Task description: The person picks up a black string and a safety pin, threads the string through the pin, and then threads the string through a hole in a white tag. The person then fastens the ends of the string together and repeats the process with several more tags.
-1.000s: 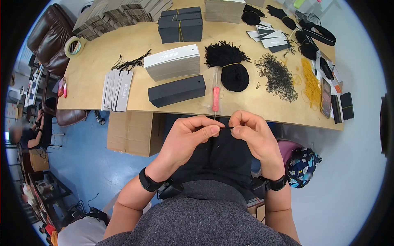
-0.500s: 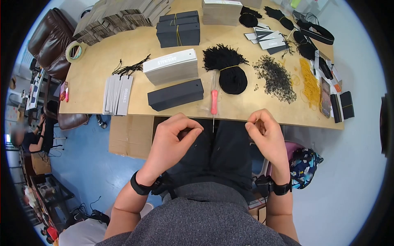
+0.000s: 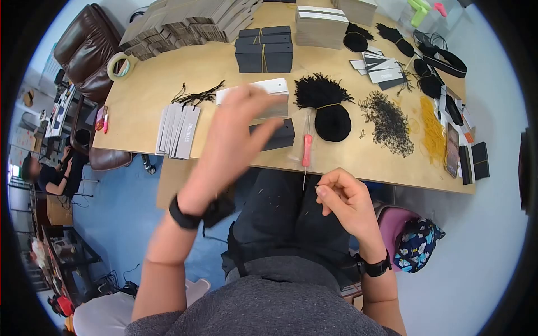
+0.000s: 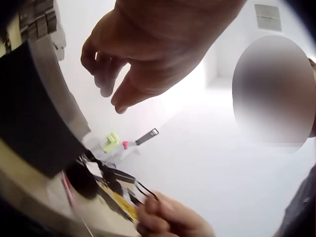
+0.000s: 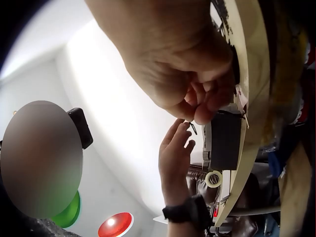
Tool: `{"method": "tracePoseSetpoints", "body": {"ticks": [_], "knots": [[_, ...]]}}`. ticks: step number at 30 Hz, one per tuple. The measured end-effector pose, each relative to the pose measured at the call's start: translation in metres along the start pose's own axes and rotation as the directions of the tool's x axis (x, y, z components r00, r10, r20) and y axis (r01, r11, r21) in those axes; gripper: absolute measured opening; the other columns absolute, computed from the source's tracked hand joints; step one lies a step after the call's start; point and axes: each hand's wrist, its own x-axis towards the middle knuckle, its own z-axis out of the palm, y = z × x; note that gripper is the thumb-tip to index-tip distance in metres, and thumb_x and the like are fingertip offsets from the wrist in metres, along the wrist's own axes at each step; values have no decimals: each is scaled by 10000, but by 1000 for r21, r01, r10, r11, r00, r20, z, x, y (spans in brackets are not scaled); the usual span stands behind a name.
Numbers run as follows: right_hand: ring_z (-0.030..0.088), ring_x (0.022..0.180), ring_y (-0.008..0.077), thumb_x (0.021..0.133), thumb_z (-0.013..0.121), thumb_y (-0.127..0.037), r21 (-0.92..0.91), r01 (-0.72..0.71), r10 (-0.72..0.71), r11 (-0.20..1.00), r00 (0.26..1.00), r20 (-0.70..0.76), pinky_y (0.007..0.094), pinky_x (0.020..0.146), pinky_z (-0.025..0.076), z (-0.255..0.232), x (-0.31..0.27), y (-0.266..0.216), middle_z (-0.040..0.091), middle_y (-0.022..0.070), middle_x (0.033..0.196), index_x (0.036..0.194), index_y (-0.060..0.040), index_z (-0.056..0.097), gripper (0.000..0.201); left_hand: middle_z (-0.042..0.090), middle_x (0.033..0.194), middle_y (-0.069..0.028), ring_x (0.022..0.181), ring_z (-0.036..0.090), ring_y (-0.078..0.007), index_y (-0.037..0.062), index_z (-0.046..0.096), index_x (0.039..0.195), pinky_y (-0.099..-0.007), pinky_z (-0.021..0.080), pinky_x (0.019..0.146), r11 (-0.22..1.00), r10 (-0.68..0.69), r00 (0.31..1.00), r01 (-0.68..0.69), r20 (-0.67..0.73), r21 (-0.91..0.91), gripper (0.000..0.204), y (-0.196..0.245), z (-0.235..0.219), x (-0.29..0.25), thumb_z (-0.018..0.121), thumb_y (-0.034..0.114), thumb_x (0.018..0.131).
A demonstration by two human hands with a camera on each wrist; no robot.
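Note:
My left hand [image 3: 235, 131], blurred, is over the front of the table with fingers and thumb apart. It covers part of the white tag stack [image 3: 278, 85] and the dark tag stack [image 3: 283, 134]; nothing shows between its fingers in the left wrist view. Just off the table's front edge, my right hand [image 3: 344, 201] pinches a small black pin [image 5: 193, 129] between thumb and forefinger. The pin's looped end sticks out past the fingertips. A red-handled tool [image 3: 306, 150] with a thin metal shaft lies close by, its shaft overhanging the edge.
Right of the tool lie a bundle of black cords [image 3: 333, 124], a heap of black pins [image 3: 386, 126] and yellow rubber bands [image 3: 433, 126]. Fanned white tags [image 3: 178, 131] with black strings lie on the left. Banded dark stacks [image 3: 263, 56] stand farther back.
Both hands were together at the fingertips, then parted. My left hand has since moved forward and up over the tag stacks, its fingers spreading. The right hand has shifted slightly inward.

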Motion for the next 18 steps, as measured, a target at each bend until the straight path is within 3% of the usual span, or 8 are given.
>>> {"method": "tracePoseSetpoints", "body": {"ticks": [1, 5, 7, 11, 13, 16, 18], "knots": [[549, 660, 36, 970, 630, -93, -3, 3, -3, 1000, 1000, 6, 190, 575, 465, 0, -1, 0, 621, 7, 806, 995, 6, 606, 105, 650, 995, -84, 862, 620, -237, 50, 697, 1146, -348, 489, 771, 985, 102, 994, -94, -47, 144, 326, -18, 0, 15, 730, 114, 828], [547, 669, 35, 958, 646, -95, -48, -8, 9, 999, 1000, 9, 193, 580, 472, -2, -10, -1, 625, 8, 807, 973, 11, 613, 112, 672, 1031, -106, 955, 626, -276, 46, 712, 1120, -371, 488, 843, 963, 48, 996, -65, 70, 263, 333, -60, 2, 46, 757, 166, 812], [546, 669, 35, 954, 651, -93, -55, -9, 9, 998, 1000, 2, 194, 582, 473, -3, -12, -1, 627, 9, 807, 966, 12, 616, 111, 682, 1025, -104, 948, 624, -285, 41, 727, 1087, -365, 478, 870, 960, -280, 925, 265, 256, 93, 343, -62, -1, 53, 786, 202, 790], [547, 669, 37, 948, 652, -83, -58, -12, 12, 998, 1000, -3, 196, 583, 475, -5, -16, 2, 628, 6, 806, 956, 8, 616, 98, 680, 980, -105, 929, 615, -296, 26, 731, 1043, -366, 469, 871, 970, -244, 963, 243, 113, 20, 331, -44, -10, 41, 800, 199, 769], [548, 671, 37, 948, 651, -81, -69, -7, 8, 998, 1000, 2, 197, 584, 476, -6, -15, 1, 629, 6, 809, 956, 7, 616, 94, 675, 954, -101, 909, 607, -292, 31, 727, 1017, -367, 467, 841, 983, -1, 997, -13, 78, 186, 317, -29, -19, 27, 805, 181, 749], [552, 674, 38, 948, 653, -84, -61, -13, 12, 998, 1000, -10, 198, 587, 477, -6, -16, 1, 632, 7, 806, 953, 6, 615, 98, 666, 922, -98, 892, 595, -300, 32, 718, 978, -376, 466, 813, 980, 47, 985, -77, 166, 181, 281, -14, -10, 0, 799, 158, 740], [558, 682, 39, 950, 653, -85, -32, 4, -4, 999, 1000, -4, 197, 589, 478, -5, -16, 2, 633, 9, 804, 953, 5, 615, 98, 663, 917, -96, 903, 591, -303, 32, 713, 973, -380, 464, 816, 989, -4, 983, -24, 185, 148, 278, -18, 0, -7, 796, 153, 738]]}}
